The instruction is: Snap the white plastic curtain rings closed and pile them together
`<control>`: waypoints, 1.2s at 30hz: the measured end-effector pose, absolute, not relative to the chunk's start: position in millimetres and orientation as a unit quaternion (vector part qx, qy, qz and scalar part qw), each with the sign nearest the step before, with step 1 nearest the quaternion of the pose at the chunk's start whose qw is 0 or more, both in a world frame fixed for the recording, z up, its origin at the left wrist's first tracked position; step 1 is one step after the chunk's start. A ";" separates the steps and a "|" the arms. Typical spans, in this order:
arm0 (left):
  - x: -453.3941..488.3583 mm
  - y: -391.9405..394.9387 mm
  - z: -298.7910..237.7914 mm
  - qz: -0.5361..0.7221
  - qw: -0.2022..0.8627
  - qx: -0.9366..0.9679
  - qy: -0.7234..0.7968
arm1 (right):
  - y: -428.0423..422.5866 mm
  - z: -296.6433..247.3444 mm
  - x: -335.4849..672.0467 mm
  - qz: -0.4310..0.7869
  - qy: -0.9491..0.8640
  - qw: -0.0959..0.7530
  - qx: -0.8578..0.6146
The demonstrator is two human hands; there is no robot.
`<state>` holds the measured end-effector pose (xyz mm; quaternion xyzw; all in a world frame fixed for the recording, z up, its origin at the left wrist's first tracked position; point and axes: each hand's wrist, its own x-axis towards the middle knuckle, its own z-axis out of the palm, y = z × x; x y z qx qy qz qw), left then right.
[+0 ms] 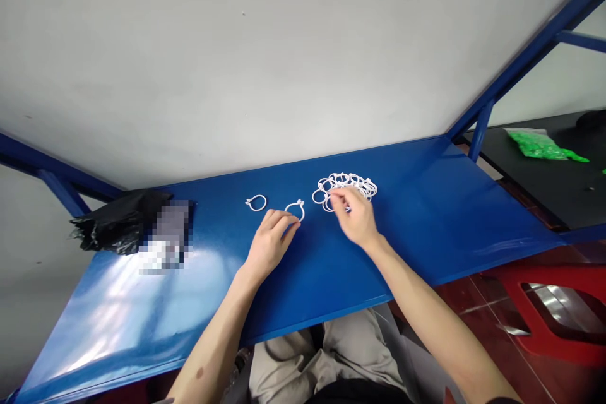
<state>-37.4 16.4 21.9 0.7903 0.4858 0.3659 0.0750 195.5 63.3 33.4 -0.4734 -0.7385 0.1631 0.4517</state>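
Observation:
My left hand (271,242) rests on the blue table (426,227), its fingertips on a white plastic ring (295,209). Another white ring (256,202) lies alone just to the left of it. My right hand (356,213) reaches into a pile of several white rings (348,186) at the middle of the table, fingers bent over the near edge of the pile. Whether a ring is pinched between those fingers is hidden.
A crumpled black plastic bag (118,221) lies at the table's left end, beside a blurred patch. A grey wall stands right behind the table. At the right are a dark table with a green bag (540,144) and a red stool (549,303).

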 end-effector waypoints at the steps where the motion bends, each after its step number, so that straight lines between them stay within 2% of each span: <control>1: -35.2 15.7 20.4 0.364 0.082 0.799 0.471 | 55.2 30.7 183.4 0.219 -0.749 0.433 -0.450; 5: -30.7 14.0 15.3 0.358 0.103 0.817 0.440 | 38.4 12.8 153.6 0.339 -0.729 0.401 -0.439; 9: -27.6 13.0 12.5 0.356 0.105 0.822 0.433 | 42.7 3.3 150.7 0.390 -0.686 0.417 -0.451; 12: -22.7 13.1 10.5 0.401 0.090 0.781 0.471 | 44.9 5.4 152.5 0.404 -0.668 0.435 -0.448; 15: -19.0 14.9 8.6 0.424 0.094 0.723 0.538 | 42.5 8.7 152.9 0.382 -0.686 0.446 -0.430; 19: -18.8 16.4 7.0 0.386 0.162 0.708 0.568 | 38.3 9.0 152.4 0.355 -0.717 0.441 -0.407; 24: -18.2 14.1 6.7 0.367 0.209 0.674 0.606 | 36.7 5.1 151.1 0.332 -0.743 0.407 -0.414; 29: -15.0 11.4 6.1 0.332 0.187 0.699 0.605 | 37.9 -2.0 150.7 0.218 -0.787 0.403 -0.413; 36: -16.4 8.4 1.2 0.348 0.137 0.736 0.565 | 33.5 -2.1 151.8 0.089 -0.850 0.338 -0.394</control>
